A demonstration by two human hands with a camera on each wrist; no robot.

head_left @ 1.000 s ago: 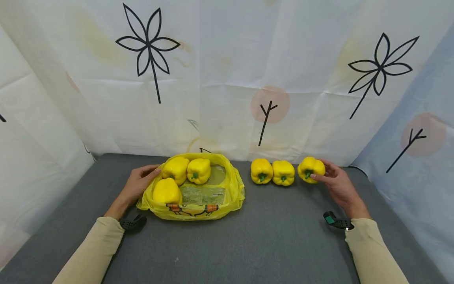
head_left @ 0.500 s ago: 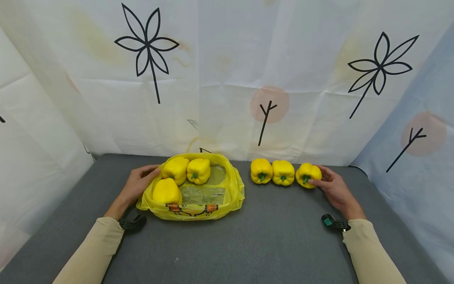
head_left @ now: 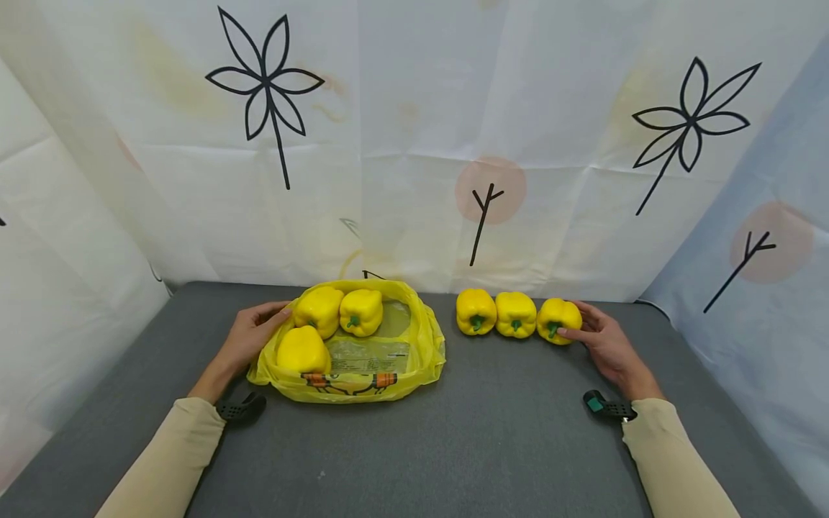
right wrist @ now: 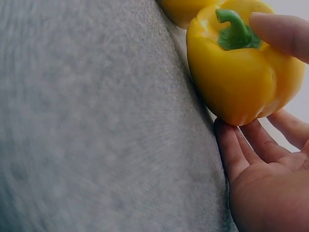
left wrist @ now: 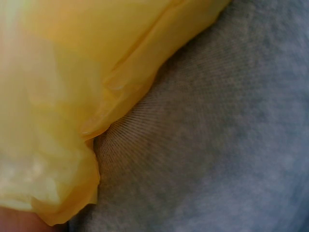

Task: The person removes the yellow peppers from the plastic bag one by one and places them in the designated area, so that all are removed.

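In the head view, my right hand (head_left: 609, 349) holds a yellow bell pepper (head_left: 558, 320) that rests on the table, the thumb by its green stem and the fingers behind it. The right wrist view shows that pepper (right wrist: 236, 82) close up between thumb and fingers. Two more yellow peppers, a middle one (head_left: 516, 315) and a left one (head_left: 476, 312), stand beside it in a row. My left hand (head_left: 249, 338) grips the left rim of a yellow plastic bag (head_left: 427, 345); its fingertips are partly hidden. Three yellow peppers (head_left: 303, 350) lie in the bag's left part.
A grey cloth-covered table (head_left: 453, 446) carries everything. Behind it hangs a pale curtain (head_left: 414, 216) with printed flowers, close to the back row of peppers. More curtain flanks both sides. Dark bands sit on both wrists.
My right hand has lowered its pepper and moved it left, beside the other two in the row. The left hand and the bag have stayed in place.
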